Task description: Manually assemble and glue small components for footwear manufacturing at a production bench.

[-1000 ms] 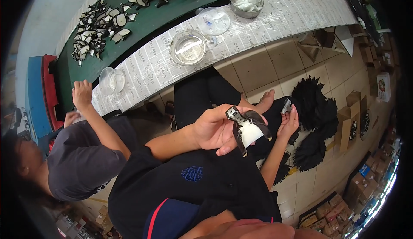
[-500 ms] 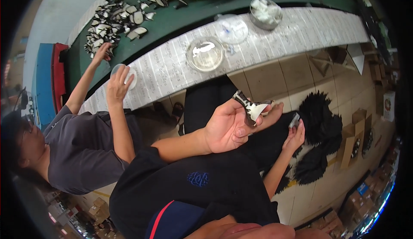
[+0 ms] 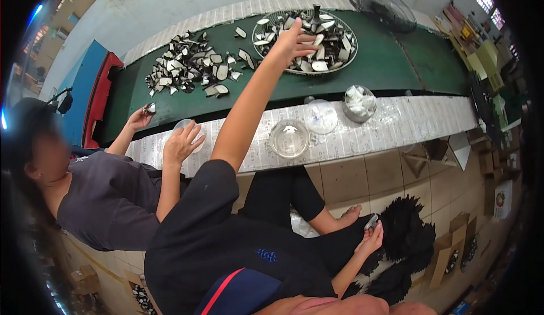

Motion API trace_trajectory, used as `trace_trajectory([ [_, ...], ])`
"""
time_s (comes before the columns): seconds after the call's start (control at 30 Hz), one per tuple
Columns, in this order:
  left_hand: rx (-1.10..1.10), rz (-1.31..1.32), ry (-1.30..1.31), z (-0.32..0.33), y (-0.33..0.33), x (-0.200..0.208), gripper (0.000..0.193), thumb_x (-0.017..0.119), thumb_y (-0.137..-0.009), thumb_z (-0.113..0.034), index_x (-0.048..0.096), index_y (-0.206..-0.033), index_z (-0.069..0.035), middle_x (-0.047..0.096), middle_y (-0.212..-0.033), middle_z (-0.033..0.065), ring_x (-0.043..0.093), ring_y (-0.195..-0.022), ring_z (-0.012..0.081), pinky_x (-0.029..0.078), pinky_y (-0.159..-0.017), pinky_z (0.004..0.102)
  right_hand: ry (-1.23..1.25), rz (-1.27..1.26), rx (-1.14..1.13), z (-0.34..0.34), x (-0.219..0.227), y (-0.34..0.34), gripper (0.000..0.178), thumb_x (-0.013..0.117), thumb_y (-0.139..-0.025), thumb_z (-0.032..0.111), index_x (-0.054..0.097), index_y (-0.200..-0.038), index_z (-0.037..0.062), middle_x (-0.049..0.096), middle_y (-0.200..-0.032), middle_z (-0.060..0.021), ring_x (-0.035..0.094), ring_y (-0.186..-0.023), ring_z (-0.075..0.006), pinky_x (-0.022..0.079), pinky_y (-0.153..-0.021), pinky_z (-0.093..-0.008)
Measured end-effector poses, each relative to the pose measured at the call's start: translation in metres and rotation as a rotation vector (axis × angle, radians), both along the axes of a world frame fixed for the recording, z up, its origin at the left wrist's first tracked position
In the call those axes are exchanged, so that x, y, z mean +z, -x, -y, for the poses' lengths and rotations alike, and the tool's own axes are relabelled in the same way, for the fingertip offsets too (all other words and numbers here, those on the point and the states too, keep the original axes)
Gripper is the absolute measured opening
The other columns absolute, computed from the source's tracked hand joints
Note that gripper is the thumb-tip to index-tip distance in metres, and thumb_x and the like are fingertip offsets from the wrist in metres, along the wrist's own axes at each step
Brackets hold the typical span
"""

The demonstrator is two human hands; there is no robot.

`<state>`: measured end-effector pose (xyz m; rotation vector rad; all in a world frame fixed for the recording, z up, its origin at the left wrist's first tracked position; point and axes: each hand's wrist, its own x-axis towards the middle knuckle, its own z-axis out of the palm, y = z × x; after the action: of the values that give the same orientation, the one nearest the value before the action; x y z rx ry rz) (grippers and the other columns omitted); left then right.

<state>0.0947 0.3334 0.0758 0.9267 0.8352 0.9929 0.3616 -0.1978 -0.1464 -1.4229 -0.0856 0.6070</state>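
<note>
My left hand (image 3: 292,44) is stretched far over the green belt, fingers apart, with nothing in them that I can see. Below it is a round, shallow wire basket (image 3: 356,47) heaped with black-and-white pieces. Just past my fingers, one dark, flared piece (image 3: 316,18) stands upright over the heap; whether it rests there or is in the air I cannot tell. Low on the right, by my leg, my right hand (image 3: 370,240) is closed around a small grey object (image 3: 372,221), its kind too unclear to name.
A co-worker (image 3: 107,199) sits on the left, holding a piece near a loose pile (image 3: 190,66). The covered ledge (image 3: 238,139) bears a clear round dish (image 3: 289,139), a clear lid (image 3: 321,116) and a tub of white wads (image 3: 360,104). Black fringed material (image 3: 405,230) lies at lower right.
My left hand has gone from in front of my chest up to the basket and let go of the black-and-white piece. The view has tilted up. The co-worker has picked up a piece.
</note>
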Motion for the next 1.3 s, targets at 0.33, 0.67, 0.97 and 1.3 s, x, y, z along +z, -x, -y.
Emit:
trace_trajectory([
  [0.33, 0.702, -1.546, -0.438, -0.073, 0.191, -0.137, 0.054, 0.064, -0.078, -0.034, 0.056, -0.121, -0.002, 0.042, -0.137, 0.0235, 0.031, -0.132, 0.0448, 0.035, -0.099, 0.0587, -0.004, -0.006, 0.000, -0.014, 0.002, 0.002, 0.032, 0.058, -0.096, 0.023, 0.060, -0.117, -0.0003, 0.065, -0.102, -0.0064, 0.059, -0.081, -0.0108, 0.049, -0.070, -0.0240],
  [0.67, 0.319, -1.759, -0.305, -0.057, 0.232, -0.187, 0.049, 0.056, -0.088, -0.051, 0.065, -0.120, -0.016, 0.038, -0.144, 0.0163, 0.020, -0.138, 0.0470, 0.014, -0.108, 0.0649, 0.027, 0.025, 0.027, -0.021, -0.001, 0.002, 0.031, 0.057, -0.097, 0.023, 0.060, -0.118, 0.0007, 0.064, -0.101, -0.0054, 0.058, -0.080, -0.0101, 0.048, -0.069, -0.0237],
  [0.97, 0.640, -1.699, -0.765, -0.040, 0.240, -0.191, 0.027, 0.065, -0.083, -0.029, 0.072, -0.104, -0.014, 0.044, -0.140, 0.0171, 0.026, -0.138, 0.0388, 0.021, -0.107, 0.0639, 0.011, 0.044, 0.040, -0.021, -0.002, 0.003, 0.030, 0.060, -0.095, 0.024, 0.062, -0.117, 0.0034, 0.065, -0.097, -0.0040, 0.058, -0.077, -0.0096, 0.049, -0.067, -0.0226],
  [1.3, 0.692, -1.628, -0.734, -0.030, 0.221, -0.190, 0.033, 0.071, -0.080, -0.026, 0.061, -0.101, -0.003, 0.045, -0.137, 0.0153, 0.027, -0.137, 0.0351, 0.021, -0.104, 0.0625, 0.036, 0.116, 0.056, -0.019, 0.002, 0.009, 0.033, 0.059, -0.095, 0.025, 0.061, -0.116, 0.0005, 0.064, -0.095, -0.0046, 0.056, -0.075, -0.0094, 0.048, -0.066, -0.0234],
])
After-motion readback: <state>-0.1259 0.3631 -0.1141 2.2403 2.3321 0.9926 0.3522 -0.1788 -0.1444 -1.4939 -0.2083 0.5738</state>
